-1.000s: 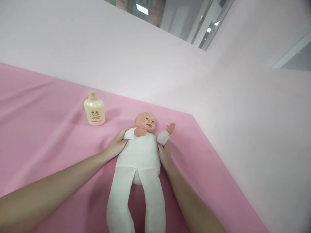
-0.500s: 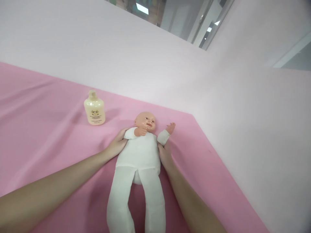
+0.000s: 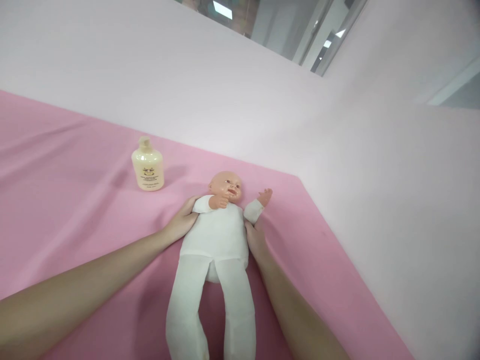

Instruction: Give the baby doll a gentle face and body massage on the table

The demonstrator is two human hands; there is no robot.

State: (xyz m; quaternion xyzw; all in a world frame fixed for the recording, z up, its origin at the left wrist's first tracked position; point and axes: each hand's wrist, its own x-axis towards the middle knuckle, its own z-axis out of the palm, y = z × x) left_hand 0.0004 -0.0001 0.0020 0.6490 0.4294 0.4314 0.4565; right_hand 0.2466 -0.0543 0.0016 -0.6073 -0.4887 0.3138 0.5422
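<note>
Two bare hands frame a baby doll (image 3: 217,235) that lies on its back on a pink cloth (image 3: 75,210), its head toward the far side and its long white legs stretching toward the near edge. Its body is soft white fabric, while the head and small hands are hard, peach-coloured plastic. The left hand (image 3: 182,222) lies against the doll's left-hand flank, fingers cupped around the shoulder just under the sleeved arm that bends up to the chin; it presses on the doll in a loose side hold, not a closed fist. The right hand (image 3: 255,239) touches the opposite flank, just below the doll's other arm, which sticks out to the right with its little palm open; most of this hand's fingers are tucked behind the fabric, so I cannot tell whether they curl under the body or simply rest flat beside it. Both forearms run in from the near edge, one on each side of the doll's legs. To the far left, well apart from the doll and from both hands, a cream-coloured bottle (image 3: 147,166) with a capped top stands upright on the cloth. Beyond the cloth rise pale pink walls (image 3: 240,100), which meet in a corner to the far right of the doll.
</note>
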